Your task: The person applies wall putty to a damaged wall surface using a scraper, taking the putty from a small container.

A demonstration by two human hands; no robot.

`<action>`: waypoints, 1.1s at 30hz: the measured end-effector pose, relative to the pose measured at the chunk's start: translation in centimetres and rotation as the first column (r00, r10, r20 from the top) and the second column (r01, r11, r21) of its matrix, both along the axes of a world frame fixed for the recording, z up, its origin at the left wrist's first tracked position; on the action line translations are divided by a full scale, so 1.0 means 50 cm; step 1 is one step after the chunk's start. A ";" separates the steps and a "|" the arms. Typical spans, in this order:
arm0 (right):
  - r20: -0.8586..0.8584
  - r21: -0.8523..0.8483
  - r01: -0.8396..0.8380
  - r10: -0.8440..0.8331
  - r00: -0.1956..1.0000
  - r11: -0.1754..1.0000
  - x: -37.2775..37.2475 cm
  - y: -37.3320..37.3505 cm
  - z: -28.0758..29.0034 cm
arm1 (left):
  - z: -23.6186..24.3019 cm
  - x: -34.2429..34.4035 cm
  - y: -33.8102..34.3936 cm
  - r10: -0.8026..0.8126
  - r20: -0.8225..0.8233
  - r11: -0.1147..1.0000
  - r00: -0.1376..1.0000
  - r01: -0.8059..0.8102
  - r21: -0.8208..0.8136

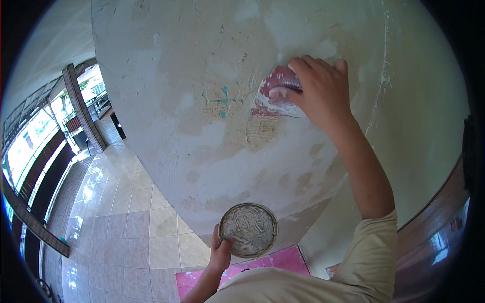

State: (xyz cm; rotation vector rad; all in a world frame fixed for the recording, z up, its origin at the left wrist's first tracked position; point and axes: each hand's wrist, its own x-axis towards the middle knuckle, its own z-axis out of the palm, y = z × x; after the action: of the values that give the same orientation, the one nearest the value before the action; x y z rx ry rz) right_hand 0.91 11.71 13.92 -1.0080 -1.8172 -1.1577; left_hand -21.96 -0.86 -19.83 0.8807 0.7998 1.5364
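Note:
With thumb and fingers closed round it, my right hand [323, 88] presses a red putty scraper [278, 83] against the wall [202, 55]. White paste smears the scraper's blade, whose lower edge lies on the wall surface. Below it is a rough, ridged patch [260, 130], and blue-green flecks [224, 101] show just left of the blade. Low down, my left hand [221, 250] grips the rim of a round tin [248, 230] of greyish-white putty, thumb over the edge. The tin's open top faces me, and its putty is streaked and uneven.
A pink sheet [285, 260] with white spots lies at the wall's foot. Glossy floor tiles [131, 217] stretch left toward a pillar [81, 108] and dark railing boards [53, 161]. A cracked line [385, 65] runs down the wall at right, near a brown wooden surface [429, 212].

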 end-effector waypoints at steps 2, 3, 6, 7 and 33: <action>-0.017 -0.018 -0.010 0.009 1.000 1.000 0.004 0.025 0.005 | -0.018 -0.008 0.006 -0.016 -0.049 1.000 0.999 0.017 0.025; -0.020 -0.015 -0.004 0.004 1.000 1.000 0.009 0.020 -0.004 | -0.024 -0.012 0.008 -0.025 -0.096 0.998 0.995 0.029 0.048; -0.004 0.015 0.007 -0.007 1.000 1.000 0.009 0.005 -0.005 | -0.008 0.003 0.000 -0.003 0.031 1.000 1.000 0.003 -0.024; -0.009 -0.006 0.024 -0.024 1.000 1.000 0.009 0.019 0.001 | -0.010 0.001 0.003 -0.007 0.027 1.000 1.000 0.007 -0.021; 0.006 0.074 -0.006 0.006 1.000 0.997 0.014 0.032 0.001 | -0.011 0.005 0.004 -0.002 -0.040 1.000 0.999 0.003 0.014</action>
State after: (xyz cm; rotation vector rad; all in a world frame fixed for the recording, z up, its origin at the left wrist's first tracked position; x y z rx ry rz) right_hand 1.63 13.30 13.98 -0.9570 -1.7677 -1.2160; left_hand -21.72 -0.65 -20.40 0.9254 0.8169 1.5279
